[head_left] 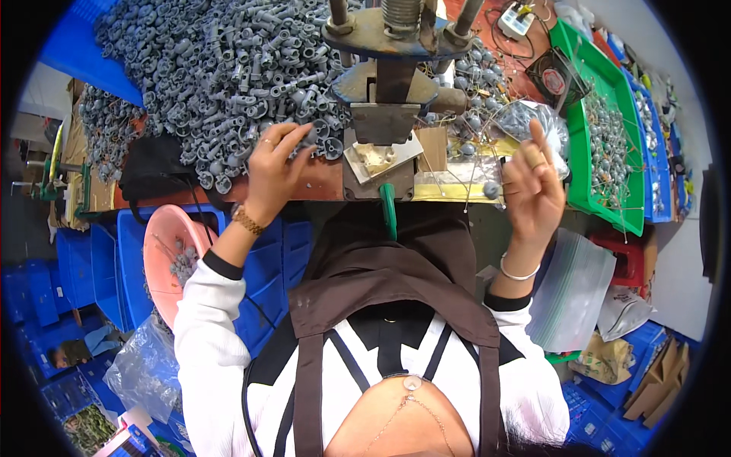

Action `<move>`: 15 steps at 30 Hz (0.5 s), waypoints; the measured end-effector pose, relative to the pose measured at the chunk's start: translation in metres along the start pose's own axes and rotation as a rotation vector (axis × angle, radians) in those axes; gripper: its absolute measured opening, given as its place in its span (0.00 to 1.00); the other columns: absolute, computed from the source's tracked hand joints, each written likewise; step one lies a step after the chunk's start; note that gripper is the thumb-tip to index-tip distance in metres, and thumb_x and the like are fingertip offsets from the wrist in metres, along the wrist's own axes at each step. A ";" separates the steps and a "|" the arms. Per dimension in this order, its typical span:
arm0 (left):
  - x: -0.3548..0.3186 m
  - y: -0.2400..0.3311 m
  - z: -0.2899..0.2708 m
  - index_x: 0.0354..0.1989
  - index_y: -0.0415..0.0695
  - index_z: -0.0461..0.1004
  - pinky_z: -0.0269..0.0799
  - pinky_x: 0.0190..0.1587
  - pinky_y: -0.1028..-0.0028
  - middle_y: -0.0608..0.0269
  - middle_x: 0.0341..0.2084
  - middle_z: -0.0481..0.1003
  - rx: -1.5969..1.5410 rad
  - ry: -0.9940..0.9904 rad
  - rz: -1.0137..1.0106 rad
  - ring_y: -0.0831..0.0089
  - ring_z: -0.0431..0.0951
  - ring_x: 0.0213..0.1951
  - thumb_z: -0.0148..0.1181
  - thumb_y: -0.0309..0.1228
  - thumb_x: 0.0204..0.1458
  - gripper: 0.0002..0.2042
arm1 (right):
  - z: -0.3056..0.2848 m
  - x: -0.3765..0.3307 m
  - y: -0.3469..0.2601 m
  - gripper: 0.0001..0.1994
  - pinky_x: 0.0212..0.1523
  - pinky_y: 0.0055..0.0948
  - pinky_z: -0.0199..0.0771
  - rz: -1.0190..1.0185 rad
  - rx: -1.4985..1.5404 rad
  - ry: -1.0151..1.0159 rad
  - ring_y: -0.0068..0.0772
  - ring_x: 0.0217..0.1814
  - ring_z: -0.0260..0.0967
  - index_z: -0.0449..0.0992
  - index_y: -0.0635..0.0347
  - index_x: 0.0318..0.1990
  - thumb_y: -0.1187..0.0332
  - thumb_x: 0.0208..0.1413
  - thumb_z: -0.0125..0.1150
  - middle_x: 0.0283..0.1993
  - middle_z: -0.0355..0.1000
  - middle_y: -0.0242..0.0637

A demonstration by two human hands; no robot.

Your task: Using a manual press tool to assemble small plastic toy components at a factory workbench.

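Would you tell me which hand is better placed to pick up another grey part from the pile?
The left hand: its fingers already rest on the grey parts. The right hand is raised apart.

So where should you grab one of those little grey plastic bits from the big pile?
Probably by its narrow tube end, coming from above with fingertips. The grey plastic pieces lie loosely heaped every which way, with stems sticking up, so a top one lifts free without snagging. The left hand is reaching into the pile's near edge like that, fingers curled down.

Heap of small grey plastic fittings (221,68), thin wire piece with grey ball (491,188), probably pinched
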State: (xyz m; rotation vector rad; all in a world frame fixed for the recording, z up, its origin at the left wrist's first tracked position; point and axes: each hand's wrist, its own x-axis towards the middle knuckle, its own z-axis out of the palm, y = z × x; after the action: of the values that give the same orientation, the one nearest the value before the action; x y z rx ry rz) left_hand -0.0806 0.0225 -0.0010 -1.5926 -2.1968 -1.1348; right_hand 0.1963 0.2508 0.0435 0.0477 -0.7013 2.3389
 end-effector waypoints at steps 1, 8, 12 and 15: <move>0.004 0.012 0.007 0.43 0.40 0.76 0.73 0.31 0.73 0.58 0.34 0.73 -0.150 -0.005 -0.047 0.64 0.75 0.32 0.66 0.23 0.44 0.15 | 0.001 -0.006 0.010 0.15 0.25 0.16 0.52 0.012 -0.013 0.015 0.15 0.24 0.50 0.63 0.69 0.54 0.72 0.63 0.46 0.27 0.55 0.26; -0.007 0.041 0.074 0.31 0.39 0.77 0.67 0.35 0.68 0.61 0.27 0.69 -0.165 0.044 0.007 0.64 0.69 0.31 0.72 0.31 0.37 0.14 | 0.018 -0.020 0.046 0.09 0.21 0.19 0.51 0.147 -0.184 -0.145 0.17 0.18 0.52 0.71 0.68 0.38 0.70 0.62 0.50 0.22 0.63 0.31; -0.011 0.042 0.089 0.31 0.40 0.78 0.64 0.43 0.63 0.61 0.27 0.69 -0.148 0.044 -0.032 0.60 0.69 0.35 0.71 0.34 0.39 0.14 | 0.013 -0.028 0.049 0.09 0.22 0.20 0.54 0.124 -0.258 -0.098 0.18 0.18 0.54 0.72 0.70 0.38 0.70 0.61 0.52 0.22 0.65 0.32; -0.016 0.030 0.085 0.33 0.41 0.78 0.62 0.48 0.62 0.60 0.32 0.73 -0.147 0.001 0.017 0.58 0.70 0.42 0.70 0.34 0.41 0.13 | 0.011 -0.032 0.049 0.09 0.21 0.20 0.58 0.132 -0.231 -0.133 0.19 0.18 0.58 0.72 0.72 0.40 0.72 0.60 0.53 0.22 0.67 0.34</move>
State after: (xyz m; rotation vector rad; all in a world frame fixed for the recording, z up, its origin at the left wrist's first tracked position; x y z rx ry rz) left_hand -0.0252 0.0724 -0.0546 -1.6641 -2.1388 -1.3191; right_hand 0.1883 0.1956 0.0231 0.0562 -1.0657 2.3794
